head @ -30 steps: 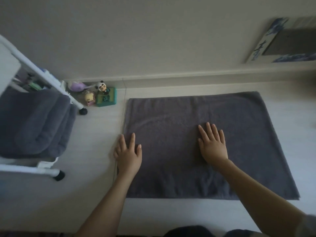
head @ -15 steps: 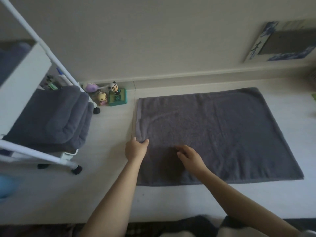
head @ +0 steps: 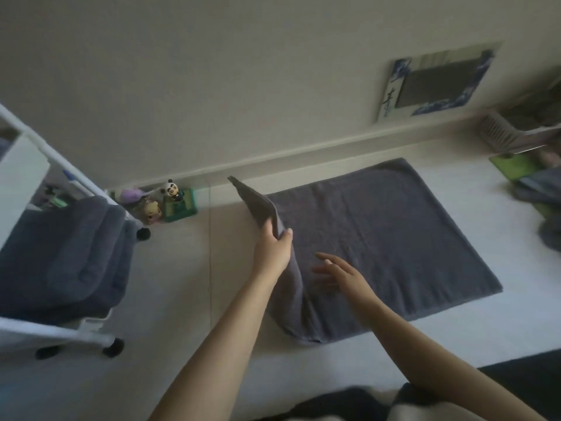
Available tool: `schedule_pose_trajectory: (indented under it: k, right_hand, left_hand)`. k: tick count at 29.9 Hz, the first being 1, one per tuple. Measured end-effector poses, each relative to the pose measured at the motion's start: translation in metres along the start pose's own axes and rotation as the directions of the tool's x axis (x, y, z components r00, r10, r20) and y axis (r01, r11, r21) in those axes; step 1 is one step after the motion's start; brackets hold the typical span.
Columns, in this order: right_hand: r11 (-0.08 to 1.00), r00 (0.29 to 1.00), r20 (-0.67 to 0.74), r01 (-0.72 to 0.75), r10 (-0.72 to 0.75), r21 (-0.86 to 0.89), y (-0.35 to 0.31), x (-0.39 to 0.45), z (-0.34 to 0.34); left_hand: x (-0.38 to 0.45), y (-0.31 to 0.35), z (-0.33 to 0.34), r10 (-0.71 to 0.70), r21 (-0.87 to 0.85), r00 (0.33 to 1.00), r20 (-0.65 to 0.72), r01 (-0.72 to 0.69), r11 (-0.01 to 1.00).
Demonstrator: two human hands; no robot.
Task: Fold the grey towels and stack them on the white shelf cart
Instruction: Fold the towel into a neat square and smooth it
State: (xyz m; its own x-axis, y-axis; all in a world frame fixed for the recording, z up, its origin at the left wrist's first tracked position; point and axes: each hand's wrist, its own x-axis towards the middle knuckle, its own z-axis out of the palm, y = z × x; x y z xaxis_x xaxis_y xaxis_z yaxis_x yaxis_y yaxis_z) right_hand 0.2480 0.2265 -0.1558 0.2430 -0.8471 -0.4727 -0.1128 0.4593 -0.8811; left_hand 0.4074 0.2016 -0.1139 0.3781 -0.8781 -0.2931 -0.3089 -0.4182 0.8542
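Soft grey terry towel [head: 379, 238] spread as a rectangle on the pale floor, left hand [head: 273, 250] pinching its raised left edge, right hand [head: 340, 273] relaxed, fingers extended over the nap, plush folded towels [head: 63, 256] on the white shelf cart [head: 21, 328] at left

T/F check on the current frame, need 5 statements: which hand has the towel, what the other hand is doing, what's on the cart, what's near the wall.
1. The left hand grips the left edge of the grey towel and lifts it off the floor. True.
2. The right hand pinches the towel's right edge. False: it is open, fingers spread over the towel near the left hand.
3. The white shelf cart holds no towels. False: folded grey towels lie on its shelf.
4. Small toy figures stand by the wall between cart and towel. True.
5. The towel is already folded in half. False: most of it lies flat, one edge raised.
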Motion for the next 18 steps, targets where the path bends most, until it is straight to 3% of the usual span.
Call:
schedule_pose_trajectory:
  k: [7,10,13,15,16,18]
  right_hand:
    - [0.973,0.972,-0.228,-0.004,0.058,0.230,-0.010,-0.010,-0.055]
    - [0.960,0.920,-0.357,-0.059,0.159,0.275,-0.005,-0.011,-0.080]
    - [0.967,0.890,-0.387,-0.191,0.243,0.168,0.000,-0.007,-0.095]
    - [0.967,0.893,-0.391,-0.253,0.222,-0.027,0.003,-0.003,-0.097]
    - [0.953,0.907,-0.375,-0.263,0.191,-0.153,0.004,-0.002,-0.095]
    - [0.887,0.930,-0.338,-0.273,0.144,-0.373,0.005,0.003,-0.095]
  left_hand:
    - [-0.016,0.044,0.089,0.165,0.093,0.966,0.198,-0.186,0.978]
    - [-0.020,0.044,0.129,0.095,0.087,0.921,0.378,-0.137,0.987]
    - [-0.018,0.027,0.147,0.005,0.134,0.868,0.497,-0.082,0.988]
    - [-0.007,0.013,0.144,0.106,0.352,0.919,0.380,-0.249,0.902]
    - [0.000,0.004,0.139,0.187,0.499,0.927,0.324,-0.336,0.799]
    - [0.014,-0.009,0.130,0.253,0.680,0.903,0.348,-0.429,0.595]
